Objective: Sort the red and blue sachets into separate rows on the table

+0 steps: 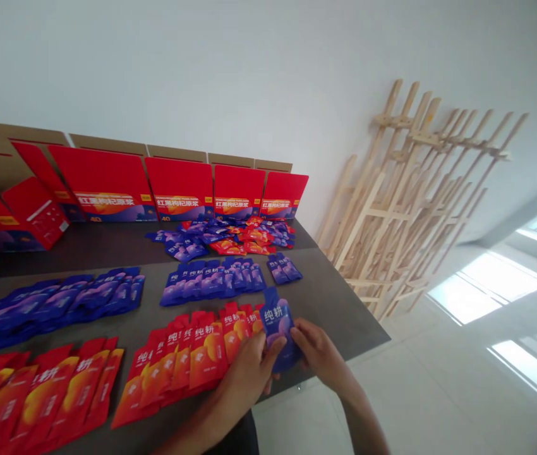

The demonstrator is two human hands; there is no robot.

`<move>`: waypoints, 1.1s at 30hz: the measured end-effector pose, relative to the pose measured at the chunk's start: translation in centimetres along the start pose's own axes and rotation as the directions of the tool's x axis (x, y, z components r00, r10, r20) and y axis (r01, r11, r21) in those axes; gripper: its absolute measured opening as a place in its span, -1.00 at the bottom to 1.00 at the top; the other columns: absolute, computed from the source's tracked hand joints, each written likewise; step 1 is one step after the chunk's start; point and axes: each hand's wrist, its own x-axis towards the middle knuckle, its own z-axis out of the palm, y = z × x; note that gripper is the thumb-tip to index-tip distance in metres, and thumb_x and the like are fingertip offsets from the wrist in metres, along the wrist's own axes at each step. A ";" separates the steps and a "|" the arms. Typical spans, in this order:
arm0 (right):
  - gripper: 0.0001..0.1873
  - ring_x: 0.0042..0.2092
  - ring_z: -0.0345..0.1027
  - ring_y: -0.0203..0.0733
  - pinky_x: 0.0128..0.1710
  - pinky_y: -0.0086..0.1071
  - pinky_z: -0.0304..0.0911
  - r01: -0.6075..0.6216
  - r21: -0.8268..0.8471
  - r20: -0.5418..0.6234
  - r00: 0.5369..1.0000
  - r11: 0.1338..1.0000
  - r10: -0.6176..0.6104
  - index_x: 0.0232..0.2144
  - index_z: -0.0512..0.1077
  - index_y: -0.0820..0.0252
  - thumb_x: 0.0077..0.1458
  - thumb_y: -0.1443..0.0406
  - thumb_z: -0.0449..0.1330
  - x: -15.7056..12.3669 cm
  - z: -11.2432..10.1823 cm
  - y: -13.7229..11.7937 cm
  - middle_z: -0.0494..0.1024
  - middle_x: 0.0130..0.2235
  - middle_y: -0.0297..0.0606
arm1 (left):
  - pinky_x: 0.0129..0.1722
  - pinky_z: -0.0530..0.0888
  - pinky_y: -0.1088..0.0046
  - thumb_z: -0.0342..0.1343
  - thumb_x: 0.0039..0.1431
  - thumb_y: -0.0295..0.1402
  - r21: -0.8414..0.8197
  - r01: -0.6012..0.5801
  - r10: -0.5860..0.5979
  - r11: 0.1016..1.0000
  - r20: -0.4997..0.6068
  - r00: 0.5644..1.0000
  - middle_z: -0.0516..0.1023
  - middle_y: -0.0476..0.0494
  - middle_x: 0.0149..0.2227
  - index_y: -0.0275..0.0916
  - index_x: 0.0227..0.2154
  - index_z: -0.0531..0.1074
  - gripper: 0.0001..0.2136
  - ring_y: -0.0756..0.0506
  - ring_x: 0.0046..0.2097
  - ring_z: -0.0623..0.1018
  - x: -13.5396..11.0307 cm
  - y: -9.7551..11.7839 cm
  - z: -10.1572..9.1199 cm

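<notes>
A blue pouch (278,319) with white lettering and a narrow spout-like top is held upright over the table's front edge. My left hand (252,363) grips its lower left side, thumb across the front. On its right side, the fingers of my right hand (314,346) are closed on the pouch edge. Just left of my left hand, a row of overlapping red pouches (206,347) lies on the dark table (335,300). Behind the held pouch lie a row of blue pouches (214,279) and a small blue group (284,268) to its right.
Open red cartons (178,183) line the table's back along the wall. Before them sits a mixed heap of loose pouches (225,237). More blue pouches (60,303) and red pouches (45,392) lie in rows at the left. Wooden easels (392,208) lean right of the table.
</notes>
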 end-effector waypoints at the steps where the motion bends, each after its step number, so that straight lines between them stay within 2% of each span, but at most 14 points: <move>1: -0.50 -0.58 0.16 -0.34 -0.64 -0.45 0.09 0.012 -0.008 -0.024 1.000 1.000 -0.012 -0.39 0.39 0.07 0.23 -0.19 0.17 0.3 -0.7 0.1 0.30 -0.49 -0.45 | -0.69 0.20 0.52 -0.05 0.28 0.29 0.013 -0.020 0.020 1.000 0.024 0.999 0.51 0.02 -0.53 -0.22 -0.21 0.36 -0.42 0.02 -0.70 0.36 0.5 0.4 -0.3; 4: -0.52 -0.60 0.15 -0.33 -0.63 -0.45 0.05 0.054 -0.088 -0.112 0.992 0.995 -0.064 -0.41 0.36 0.07 0.25 -0.16 0.15 3.0 -4.3 0.6 0.28 -0.55 -0.48 | -0.58 0.37 0.47 -0.09 0.39 0.16 0.111 -0.120 0.114 0.987 0.064 0.991 0.64 -0.09 -0.35 -0.25 0.09 0.36 -0.44 -0.04 -0.57 0.53 1.7 1.9 -1.2; 6: -0.56 -0.60 0.16 -0.30 -0.60 -0.44 0.07 0.055 -0.183 -0.215 0.972 0.982 -0.094 -0.39 0.37 0.08 0.28 -0.11 0.11 6.4 -7.8 1.2 0.30 -0.57 -0.48 | -0.30 0.54 0.37 -0.13 0.47 0.05 0.250 -0.223 0.213 0.942 0.066 0.975 0.67 -0.15 -0.22 -0.23 0.23 0.32 -0.47 -0.12 -0.31 0.66 2.7 3.0 -1.9; 8: -0.63 -0.53 0.24 -0.25 -0.52 -0.43 0.15 0.037 -0.329 -0.371 0.914 0.944 -0.165 -0.40 0.40 0.10 0.30 0.00 0.08 10.6 -11.5 2.1 0.38 -0.56 -0.42 | 0.00 0.53 0.28 -0.15 0.51 -0.08 0.442 -0.329 0.314 0.835 0.108 0.943 0.66 -0.22 -0.08 -0.23 0.25 0.34 -0.54 -0.17 -0.03 0.65 4.2 3.6 -2.4; 10: -0.70 -0.37 0.41 -0.18 -0.35 -0.40 0.27 -0.093 -0.512 -0.489 0.849 0.854 -0.200 -0.39 0.47 0.15 0.30 0.16 0.05 14.7 -14.7 3.0 0.55 -0.44 -0.28 | 0.15 0.48 0.28 -0.11 0.49 -0.25 0.618 -0.408 0.363 0.672 0.206 0.909 0.59 -0.29 0.10 -0.29 0.21 0.37 -0.62 -0.18 0.13 0.58 6.4 3.8 -2.7; 11: -0.71 -0.31 0.45 -0.15 -0.28 -0.39 0.30 -0.178 -0.565 -0.518 0.836 0.805 -0.179 -0.38 0.51 0.16 0.28 0.21 0.06 16.5 -15.8 3.4 0.60 -0.39 -0.24 | 0.20 0.45 0.29 -0.05 0.45 -0.33 0.658 -0.428 0.367 0.619 0.240 0.899 0.54 -0.33 0.16 -0.32 0.19 0.39 -0.65 -0.19 0.19 0.54 7.6 3.6 -2.7; 13: -0.73 -0.23 0.51 -0.10 -0.20 -0.37 0.33 -0.249 -0.600 -0.536 0.831 0.761 -0.151 -0.37 0.57 0.17 0.25 0.27 0.09 19.4 -17.2 4.2 0.65 -0.33 -0.18 | 0.27 0.40 0.28 0.02 0.38 -0.43 0.702 -0.449 0.363 0.552 0.282 0.888 0.47 -0.38 0.23 -0.37 0.17 0.40 -0.65 -0.22 0.26 0.48 10.4 3.2 -2.6; 16: -0.76 -0.17 0.54 -0.08 -0.14 -0.36 0.34 -0.251 -0.617 -0.508 0.851 0.746 -0.133 -0.38 0.61 0.15 0.22 0.29 0.15 21.6 -17.4 5.4 0.68 -0.31 -0.18 | 0.37 0.29 0.16 0.09 0.29 -0.50 0.757 -0.455 0.343 0.469 0.319 0.884 0.30 -0.51 0.37 -0.44 0.25 0.34 -0.53 -0.32 0.42 0.28 14.9 2.2 -2.3; 18: -0.77 -0.14 0.55 -0.07 -0.12 -0.36 0.35 -0.242 -0.634 -0.489 0.862 0.735 -0.137 -0.35 0.64 0.13 0.23 0.27 0.18 22.0 -16.9 6.1 0.69 -0.29 -0.19 | 0.43 0.18 0.10 0.14 0.24 -0.52 0.786 -0.451 0.328 0.424 0.331 0.885 0.18 -0.52 0.44 -0.43 0.32 0.27 -0.43 -0.35 0.48 0.15 17.7 1.6 -2.1; 20: -0.78 -0.12 0.55 -0.08 -0.11 -0.37 0.35 -0.227 -0.652 -0.471 0.869 0.724 -0.152 -0.30 0.66 0.09 0.26 0.22 0.20 22.1 -16.2 6.7 0.70 -0.27 -0.20 | 0.44 0.14 0.05 0.16 0.24 -0.52 0.804 -0.448 0.316 0.392 0.339 0.886 0.10 -0.46 0.49 -0.34 0.38 0.22 -0.37 -0.36 0.50 0.10 20.2 0.9 -1.9; 22: -0.78 -0.13 0.55 -0.09 -0.13 -0.39 0.35 -0.208 -0.668 -0.453 0.875 0.714 -0.168 -0.27 0.67 0.05 0.27 0.19 0.21 22.0 -15.6 7.1 0.70 -0.27 -0.23 | 0.41 0.21 0.00 0.17 0.26 -0.48 0.817 -0.436 0.304 0.377 0.335 0.892 0.09 -0.45 0.49 -0.29 0.39 0.22 -0.37 -0.39 0.49 0.13 22.1 0.1 -1.6; 26: -0.78 -0.20 0.54 -0.12 -0.22 -0.44 0.32 -0.184 -0.693 -0.426 0.885 0.697 -0.189 -0.24 0.68 0.04 0.28 0.16 0.22 21.7 -15.0 7.5 0.68 -0.32 -0.27 | 0.31 0.36 -0.06 0.16 0.35 -0.38 0.824 -0.425 0.309 0.375 0.322 0.895 0.21 -0.49 0.43 -0.29 0.37 0.26 -0.45 -0.43 0.42 0.28 24.0 -1.6 -1.3; 29: -0.78 -0.21 0.54 -0.13 -0.25 -0.46 0.30 -0.174 -0.706 -0.408 0.892 0.686 -0.193 -0.20 0.68 0.04 0.27 0.18 0.23 21.6 -15.0 7.6 0.67 -0.34 -0.27 | 0.31 0.35 -0.11 0.16 0.41 -0.28 0.810 -0.451 0.334 0.374 0.336 0.880 0.27 -0.42 0.41 -0.26 0.36 0.27 -0.48 -0.38 0.40 0.31 24.5 -2.5 -1.5; 33: -0.75 -0.21 0.54 -0.12 -0.23 -0.44 0.30 -0.172 -0.712 -0.394 0.900 0.681 -0.185 -0.11 0.67 0.04 0.28 0.20 0.22 21.5 -15.2 7.5 0.68 -0.32 -0.27 | 0.31 0.34 -0.08 0.14 0.43 -0.31 0.798 -0.477 0.339 0.367 0.363 0.868 0.30 -0.37 0.39 -0.26 0.31 0.33 -0.55 -0.34 0.39 0.33 24.8 -2.9 -1.9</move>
